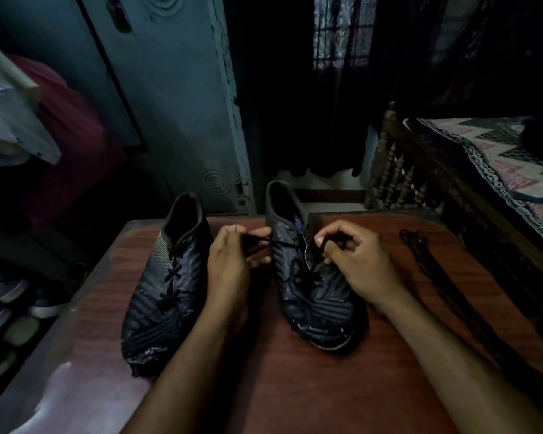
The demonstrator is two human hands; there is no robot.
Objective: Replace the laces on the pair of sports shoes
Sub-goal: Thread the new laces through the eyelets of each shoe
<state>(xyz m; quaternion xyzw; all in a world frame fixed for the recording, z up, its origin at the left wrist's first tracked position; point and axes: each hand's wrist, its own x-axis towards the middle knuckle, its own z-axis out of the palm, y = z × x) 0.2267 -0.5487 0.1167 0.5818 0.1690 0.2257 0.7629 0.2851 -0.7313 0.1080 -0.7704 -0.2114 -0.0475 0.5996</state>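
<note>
Two dark sports shoes stand on a reddish wooden table, toes toward me. The left shoe is fully laced with a black lace. The right shoe has a black lace through its lower eyelets. My left hand pinches one end of that lace, stretched taut to the left of the shoe. My right hand pinches the other end above the shoe's right side. A loose pair of black laces lies stretched out on the table to the right.
A wooden bed with a patterned cover stands close on the right. A grey-blue door is behind the table. Several shoes sit on a rack at the lower left, with hanging clothes above.
</note>
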